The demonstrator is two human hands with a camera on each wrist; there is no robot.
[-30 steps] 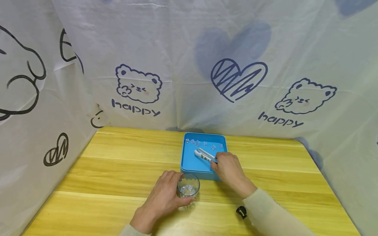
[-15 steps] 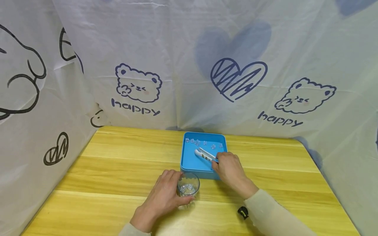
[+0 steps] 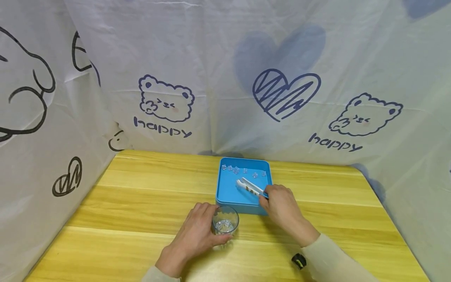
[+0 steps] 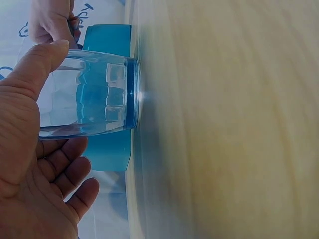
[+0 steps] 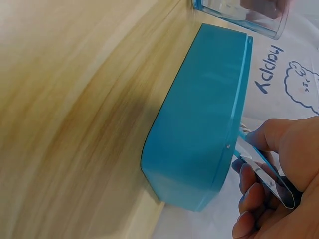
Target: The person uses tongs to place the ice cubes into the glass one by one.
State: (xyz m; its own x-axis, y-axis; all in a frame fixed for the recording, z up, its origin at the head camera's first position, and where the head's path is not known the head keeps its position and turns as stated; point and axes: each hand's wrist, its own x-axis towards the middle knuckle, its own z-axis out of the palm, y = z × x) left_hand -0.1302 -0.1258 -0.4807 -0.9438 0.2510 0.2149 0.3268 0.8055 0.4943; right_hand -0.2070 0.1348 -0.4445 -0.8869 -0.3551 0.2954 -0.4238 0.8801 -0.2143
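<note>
My left hand holds a clear drinking glass upright on the table, thumb on the near side and fingers round the far side. In the left wrist view the glass has faceted clear shapes at its bottom; whether these are loose pieces or the glass base I cannot tell. My right hand grips small white and blue tongs over a blue square tray. Their tips point left, with nothing visible between them. Several clear cube-like pieces lie along the tray's far side.
The tray's wall stands just beyond the glass on the wooden table. A small black object sits beside the right sleeve. White printed cloth hangs behind and at both sides.
My right hand has shifted a little to the right and toward me, drawing the tongs along over the tray. The left hand and the glass have stayed in place.
</note>
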